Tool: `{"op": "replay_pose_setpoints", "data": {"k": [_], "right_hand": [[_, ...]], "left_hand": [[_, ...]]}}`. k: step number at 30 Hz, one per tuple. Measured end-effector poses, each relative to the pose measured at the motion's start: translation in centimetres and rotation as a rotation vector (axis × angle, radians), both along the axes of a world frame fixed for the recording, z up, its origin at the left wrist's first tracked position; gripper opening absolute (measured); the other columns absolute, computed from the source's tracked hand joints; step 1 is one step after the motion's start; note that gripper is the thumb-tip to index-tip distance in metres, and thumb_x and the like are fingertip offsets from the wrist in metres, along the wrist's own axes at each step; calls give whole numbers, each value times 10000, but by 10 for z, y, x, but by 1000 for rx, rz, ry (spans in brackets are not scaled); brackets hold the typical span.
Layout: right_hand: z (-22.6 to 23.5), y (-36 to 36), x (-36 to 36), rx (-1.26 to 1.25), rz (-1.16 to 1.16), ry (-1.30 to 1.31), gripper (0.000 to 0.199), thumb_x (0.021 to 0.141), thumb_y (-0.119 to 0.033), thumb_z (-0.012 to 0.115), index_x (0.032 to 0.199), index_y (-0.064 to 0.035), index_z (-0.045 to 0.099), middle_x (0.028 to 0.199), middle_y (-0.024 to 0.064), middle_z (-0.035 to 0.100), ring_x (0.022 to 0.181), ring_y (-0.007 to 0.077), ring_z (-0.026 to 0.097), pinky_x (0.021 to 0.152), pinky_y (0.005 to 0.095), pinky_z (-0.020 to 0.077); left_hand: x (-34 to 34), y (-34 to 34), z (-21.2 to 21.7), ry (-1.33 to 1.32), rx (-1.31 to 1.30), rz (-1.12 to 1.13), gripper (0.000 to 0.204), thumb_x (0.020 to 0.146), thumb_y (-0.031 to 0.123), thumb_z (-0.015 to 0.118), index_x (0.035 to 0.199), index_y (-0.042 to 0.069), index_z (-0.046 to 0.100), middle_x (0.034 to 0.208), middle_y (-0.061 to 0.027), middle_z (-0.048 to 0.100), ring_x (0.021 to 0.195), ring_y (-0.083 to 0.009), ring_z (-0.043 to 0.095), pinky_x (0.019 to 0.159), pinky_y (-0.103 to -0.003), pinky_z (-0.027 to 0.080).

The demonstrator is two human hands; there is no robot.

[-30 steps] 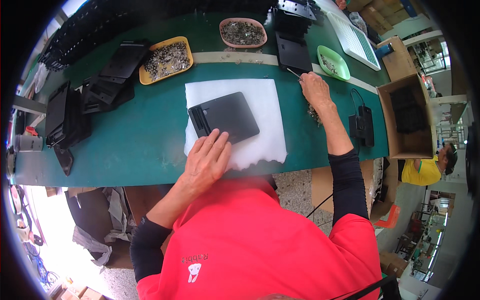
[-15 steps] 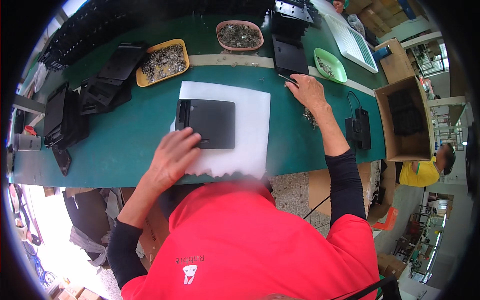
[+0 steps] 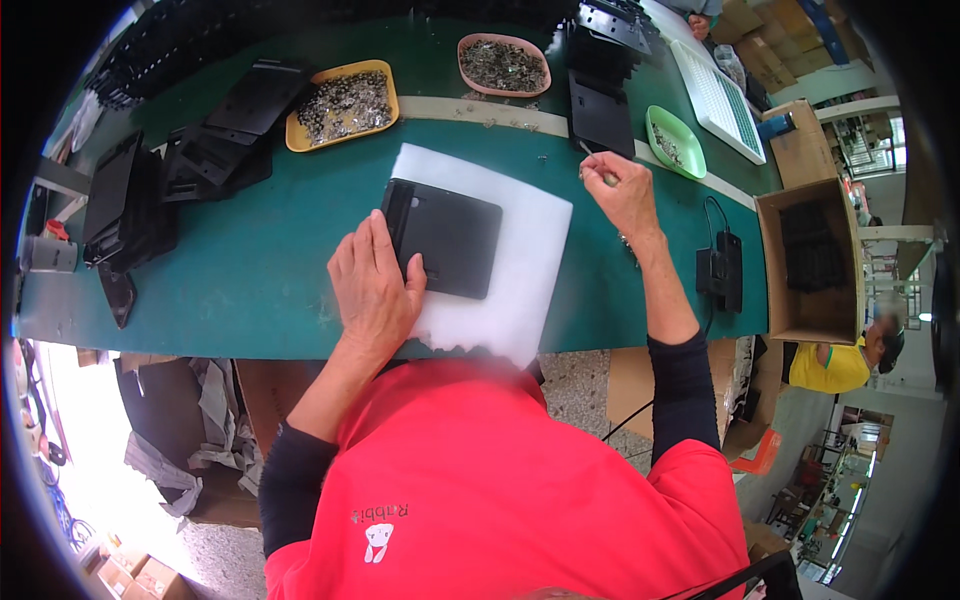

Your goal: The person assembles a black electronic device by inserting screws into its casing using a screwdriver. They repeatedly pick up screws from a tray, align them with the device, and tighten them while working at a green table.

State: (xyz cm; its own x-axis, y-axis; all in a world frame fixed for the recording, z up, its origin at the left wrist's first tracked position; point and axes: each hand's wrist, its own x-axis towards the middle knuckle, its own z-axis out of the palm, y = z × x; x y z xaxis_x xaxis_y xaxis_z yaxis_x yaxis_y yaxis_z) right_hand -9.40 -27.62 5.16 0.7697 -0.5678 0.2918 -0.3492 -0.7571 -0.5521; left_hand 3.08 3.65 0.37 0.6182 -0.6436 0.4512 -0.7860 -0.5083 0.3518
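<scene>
Perhaps the black panel, lying on the white foam sheet atop the green worktop, risked skidding if the left hand, its grip spread along one edge, pressed unevenly. The right hand's grip pinched a slim tool, whose tip could have scratched the panel.

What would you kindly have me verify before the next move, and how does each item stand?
1. Black panel lying on the white foam sheet: ok.
2. Panel's left edge fully supported by the foam: cannot tell; the left hand covers part of it.
3. Left hand touching the panel: ok, thumb over its surface.
4. Thin tool in the right hand: ok, pinched with its tip showing.
5. Tabletop free of loose metal pieces: not ok, some lie outside the trays.
</scene>
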Motion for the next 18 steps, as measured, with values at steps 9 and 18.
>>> {"op": "replay_pose_setpoints", "data": {"k": [9,18], "right_hand": [[13,66,10,437,307,20,96,858,-57,641,919,-4,692,685,7,667,528,-1,509,464,172,381],[16,99,20,187,523,-82,102,861,-30,675,959,-8,693,802,69,698,707,126,653,626,236,504]], "left_hand": [[98,-12,10,-63,20,-730,633,700,115,653,1301,-25,508,1183,-193,567,1038,-363,549,939,-441,444],[88,-20,40,-330,-24,-662,539,715,71,675,1240,19,566,1145,-154,578,1002,-322,575,878,-409,478]]}}
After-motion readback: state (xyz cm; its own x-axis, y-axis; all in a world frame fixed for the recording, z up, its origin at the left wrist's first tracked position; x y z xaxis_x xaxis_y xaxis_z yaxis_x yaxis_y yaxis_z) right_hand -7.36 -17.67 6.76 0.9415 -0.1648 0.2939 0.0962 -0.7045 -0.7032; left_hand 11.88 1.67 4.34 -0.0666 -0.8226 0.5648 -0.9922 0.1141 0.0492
